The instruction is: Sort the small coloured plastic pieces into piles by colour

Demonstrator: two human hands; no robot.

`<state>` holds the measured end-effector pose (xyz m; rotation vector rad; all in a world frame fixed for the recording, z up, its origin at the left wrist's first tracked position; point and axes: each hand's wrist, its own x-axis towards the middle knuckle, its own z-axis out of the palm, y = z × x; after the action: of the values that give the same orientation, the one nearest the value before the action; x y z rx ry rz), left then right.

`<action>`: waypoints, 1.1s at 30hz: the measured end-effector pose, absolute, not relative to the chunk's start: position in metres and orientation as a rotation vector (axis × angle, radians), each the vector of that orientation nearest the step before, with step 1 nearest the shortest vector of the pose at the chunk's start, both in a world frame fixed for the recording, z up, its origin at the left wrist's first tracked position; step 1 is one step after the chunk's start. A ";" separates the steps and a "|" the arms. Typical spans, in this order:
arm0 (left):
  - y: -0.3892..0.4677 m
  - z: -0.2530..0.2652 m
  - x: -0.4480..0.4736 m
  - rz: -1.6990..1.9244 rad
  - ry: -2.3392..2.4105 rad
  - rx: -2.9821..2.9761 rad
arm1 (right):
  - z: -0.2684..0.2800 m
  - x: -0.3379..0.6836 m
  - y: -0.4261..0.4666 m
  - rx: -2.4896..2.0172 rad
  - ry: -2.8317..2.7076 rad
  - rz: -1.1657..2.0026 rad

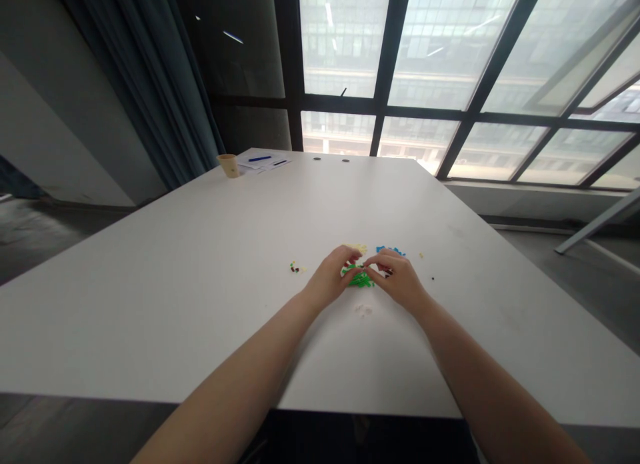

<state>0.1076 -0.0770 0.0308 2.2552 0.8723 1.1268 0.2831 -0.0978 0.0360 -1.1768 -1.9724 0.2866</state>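
Observation:
My left hand (331,272) and my right hand (398,277) meet over a pile of small green pieces (361,279), with their fingertips close together. The fingers of both hands are drawn into a pinch. A tiny dark piece seems to sit between the right thumb and finger, too small to name. Whatever the left fingertips pinch does not show clearly. Beyond the hands lie pale yellow pieces (359,249) and blue pieces (389,251), both partly covered by fingers. Some dark red and brown bits peek out around the fingers. Whitish pieces (364,310) lie nearer to me.
A small mixed cluster of pieces (296,269) lies left of my hands. To the right are a single black bit (433,278) and a yellow bit (421,255). A paper cup (229,166) and papers with a blue pen (260,159) occupy the white table's (200,304) far left corner.

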 end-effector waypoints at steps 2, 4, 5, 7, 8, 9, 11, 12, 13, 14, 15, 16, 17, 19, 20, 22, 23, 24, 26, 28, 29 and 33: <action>-0.077 0.032 0.107 1.133 0.877 2.276 | 0.037 0.284 -0.098 -1.162 -1.964 0.271; -0.076 0.033 0.107 1.134 0.879 2.293 | 0.038 0.284 -0.098 -1.153 -1.960 0.267; -0.076 0.034 0.106 1.134 0.881 2.296 | 0.038 0.285 -0.098 -1.153 -1.960 0.269; -0.077 0.034 0.106 1.132 0.886 2.300 | 0.039 0.284 -0.099 -1.156 -1.963 0.272; -0.077 0.035 0.105 1.132 0.885 2.301 | 0.039 0.284 -0.099 -1.158 -1.965 0.272; -0.077 0.034 0.105 1.133 0.884 2.302 | 0.039 0.284 -0.100 -1.158 -1.967 0.269; -0.078 0.034 0.105 1.136 0.887 2.305 | 0.040 0.282 -0.100 -1.159 -1.970 0.260; -0.078 0.034 0.106 1.136 0.890 2.309 | 0.039 0.281 -0.100 -1.161 -1.972 0.255; -0.078 0.034 0.106 1.132 0.893 2.315 | 0.039 0.281 -0.100 -1.165 -1.976 0.251; -0.078 0.034 0.107 1.124 0.900 2.326 | 0.039 0.281 -0.100 -1.174 -1.978 0.245; -0.078 0.034 0.107 1.111 0.919 2.341 | 0.039 0.283 -0.099 -1.190 -1.979 0.239; -0.077 0.034 0.106 1.095 0.959 2.360 | 0.040 0.286 -0.098 -1.220 -1.977 0.229; -0.075 0.034 0.104 1.073 1.034 2.382 | 0.040 0.290 -0.096 -1.269 -1.973 0.215; -0.070 0.035 0.097 0.996 1.310 2.404 | 0.041 0.304 -0.093 -1.436 -1.960 0.186; -0.067 0.036 0.091 0.932 1.498 2.386 | 0.042 0.312 -0.092 -1.547 -1.960 0.180; -0.059 0.037 0.077 0.745 1.888 2.273 | 0.043 0.327 -0.090 -1.785 -1.972 0.210; -0.055 0.038 0.069 0.646 2.038 2.194 | 0.044 0.334 -0.090 -1.881 -1.987 0.258; -0.052 0.038 0.062 0.562 2.150 2.125 | 0.044 0.340 -0.091 -1.961 -2.003 0.322; -0.046 0.038 0.051 0.411 2.282 2.006 | 0.046 0.347 -0.093 -2.059 -2.036 0.492; -0.043 0.037 0.045 0.280 2.317 1.920 | 0.047 0.350 -0.096 -2.097 -2.063 0.656; -0.042 0.036 0.043 0.231 2.312 1.893 | 0.048 0.351 -0.097 -2.106 -2.074 0.716; -0.038 0.029 0.042 0.186 2.260 1.883 | 0.045 0.351 -0.096 -2.131 -2.112 0.784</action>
<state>0.0418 -0.0378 0.0294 1.8833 2.2599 0.1857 0.3511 -0.0965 0.0453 -2.1312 -2.1124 0.7836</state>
